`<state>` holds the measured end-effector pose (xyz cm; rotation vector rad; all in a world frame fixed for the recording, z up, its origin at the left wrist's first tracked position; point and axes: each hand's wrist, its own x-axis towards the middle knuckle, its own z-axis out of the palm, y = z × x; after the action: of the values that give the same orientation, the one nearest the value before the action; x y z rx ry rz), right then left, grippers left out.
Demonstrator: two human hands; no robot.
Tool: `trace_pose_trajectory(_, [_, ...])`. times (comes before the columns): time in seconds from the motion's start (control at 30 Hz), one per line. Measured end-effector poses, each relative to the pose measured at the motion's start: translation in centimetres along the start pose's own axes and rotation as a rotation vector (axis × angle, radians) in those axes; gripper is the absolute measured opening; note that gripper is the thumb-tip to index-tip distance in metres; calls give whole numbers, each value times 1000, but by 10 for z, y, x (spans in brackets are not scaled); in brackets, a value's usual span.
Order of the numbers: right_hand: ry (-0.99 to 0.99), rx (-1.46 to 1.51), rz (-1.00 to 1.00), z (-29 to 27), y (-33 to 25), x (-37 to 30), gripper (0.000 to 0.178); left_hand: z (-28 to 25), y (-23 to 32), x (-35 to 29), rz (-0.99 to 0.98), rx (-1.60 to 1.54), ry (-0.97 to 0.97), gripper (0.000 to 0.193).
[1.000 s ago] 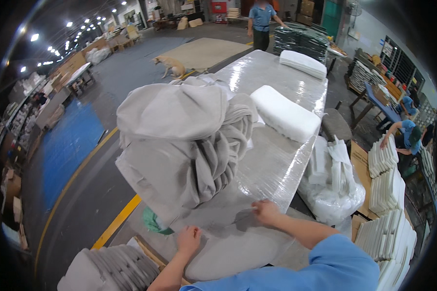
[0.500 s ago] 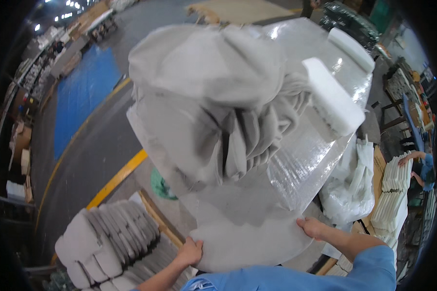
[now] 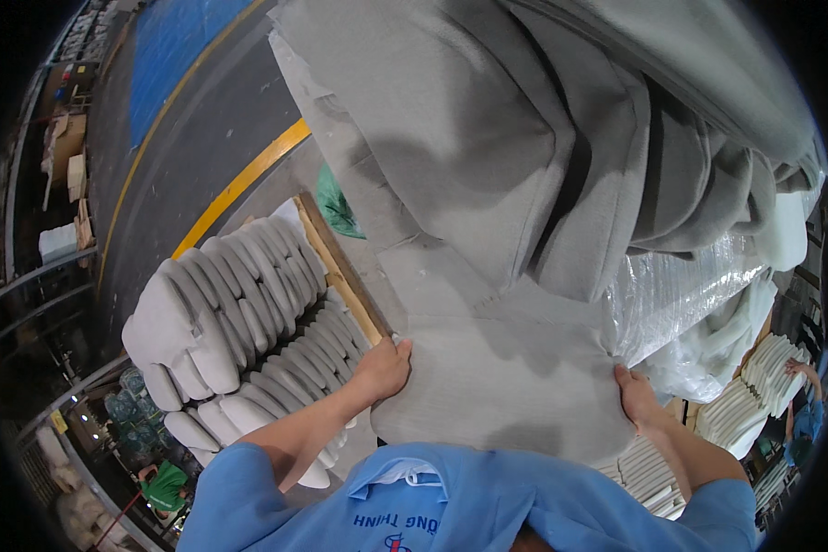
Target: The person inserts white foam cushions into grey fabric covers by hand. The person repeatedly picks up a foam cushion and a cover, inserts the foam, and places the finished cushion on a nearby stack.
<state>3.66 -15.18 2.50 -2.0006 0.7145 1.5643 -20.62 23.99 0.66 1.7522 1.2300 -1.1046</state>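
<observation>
A light grey fabric panel point(image 3: 497, 373) stretches in front of my body. My left hand point(image 3: 384, 368) pinches its left edge, fingers curled over the top. At the opposite edge my right hand point(image 3: 637, 397) grips it the same way, thumb on the upper face. Beyond the panel rises a large heap of grey fabric point(image 3: 460, 138) with deep, loose folds. Clear plastic wrap point(image 3: 685, 285) shows under the heap on the right.
Several rows of grey padded pieces point(image 3: 239, 294) stand at the left by a wooden board point(image 3: 345, 276). Stacked white pieces point(image 3: 754, 396) and a co-worker's hand point(image 3: 794, 366) are at the right. A yellow floor line point(image 3: 248, 184) and green plastic point(image 3: 339, 204) lie further off.
The view has tipped down and closer, so the heap now fills the upper right. Both hands keep their hold on the panel, which sits near my chest.
</observation>
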Motion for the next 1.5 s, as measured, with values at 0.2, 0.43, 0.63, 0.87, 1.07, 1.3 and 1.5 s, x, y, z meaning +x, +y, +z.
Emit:
trace_pose_trajectory(0.2, [36, -96, -18, 1, -13, 6, 61, 2, -2, 24, 13, -219, -63, 65])
trace_pose_trajectory(0.43, [1, 7, -49, 0, 9, 32, 61, 8, -18, 37, 43, -350, -145, 71])
trace_pose_trajectory(0.63, [84, -116, -208, 11, 11, 35, 61, 11, -18, 41, -7, -594, -234, 77])
trace_pose_trajectory(0.87, [99, 85, -333, 17, 41, 44, 61, 19, -24, 32, 52, -657, 8, 77])
trace_pose_trajectory(1.07, [226, 433, -761, 8, 69, -6, 49, -30, 10, -16, 495, -618, 355, 76])
trace_pose_trajectory(1.3, [-114, 1294, -997, 61, 122, -88, 73, -56, 65, -72, 1002, -1321, 214, 64])
trace_pose_trajectory(1.5, [-46, 1164, -972, 134, 183, -24, 79, -32, 87, -25, 1000, -1468, 145, 63])
